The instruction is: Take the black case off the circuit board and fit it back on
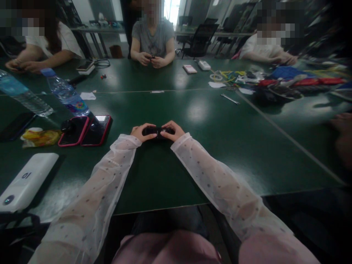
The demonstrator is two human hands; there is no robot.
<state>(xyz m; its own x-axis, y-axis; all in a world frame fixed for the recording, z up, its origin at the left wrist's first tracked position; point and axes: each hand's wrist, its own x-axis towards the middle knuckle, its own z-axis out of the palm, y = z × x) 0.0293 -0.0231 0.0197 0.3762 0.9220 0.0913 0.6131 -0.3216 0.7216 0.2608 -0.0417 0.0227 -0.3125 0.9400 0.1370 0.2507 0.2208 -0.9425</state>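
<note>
Both my hands are closed around a small black oblong object [158, 132] just above or on the green table; its exact kind is too small to make out. My left hand [143, 132] grips its left end, with the thumb along the near side. On the right end, my right hand [173, 131] holds it in the same way, and the two thumbs almost meet at its middle. A small pale mark shows near the right thumb. The fingers behind the object are partly hidden.
Left of me are two red-edged phones [96, 130], a yellow packet [41, 137], water bottles [66, 91] and a white device [29, 181]. A wrench [230, 99] lies ahead right, near a pile of cables and tools [286, 82]. Several people sit around the green table [220, 146].
</note>
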